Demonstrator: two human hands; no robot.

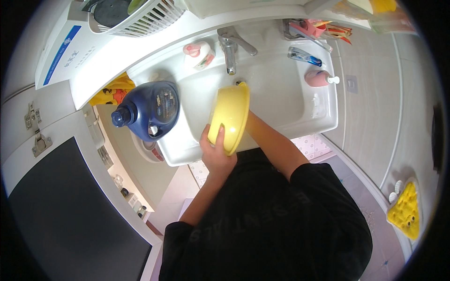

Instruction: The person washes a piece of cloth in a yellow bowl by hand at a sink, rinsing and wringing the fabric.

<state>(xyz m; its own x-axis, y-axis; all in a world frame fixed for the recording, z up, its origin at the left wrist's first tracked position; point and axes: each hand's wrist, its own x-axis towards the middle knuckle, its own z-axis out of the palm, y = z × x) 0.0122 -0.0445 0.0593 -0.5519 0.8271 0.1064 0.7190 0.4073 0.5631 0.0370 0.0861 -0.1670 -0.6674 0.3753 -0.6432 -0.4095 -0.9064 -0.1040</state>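
Note:
A yellow plastic basin [226, 110] is tipped on its side over the white sink [276, 110], its rim turned to the right. My left hand [218, 154] grips the basin's near side, with fingers and thumb spread over its outer wall. My right forearm [276, 145] reaches up to the rim on the other side; the basin hides the right hand, so its fingers do not show. The metal faucet [229, 51] stands just beyond the basin, its spout pointing toward me. No water stream can be made out.
Left on the sink's edge is a large dark blue jug [157, 110]. A white pump bottle [199, 55] with a pink top stands behind. At right are a pink pump bottle [319, 78] and a blue-clear tube [303, 56]. An open mirrored cabinet door [75, 210] juts in at lower left.

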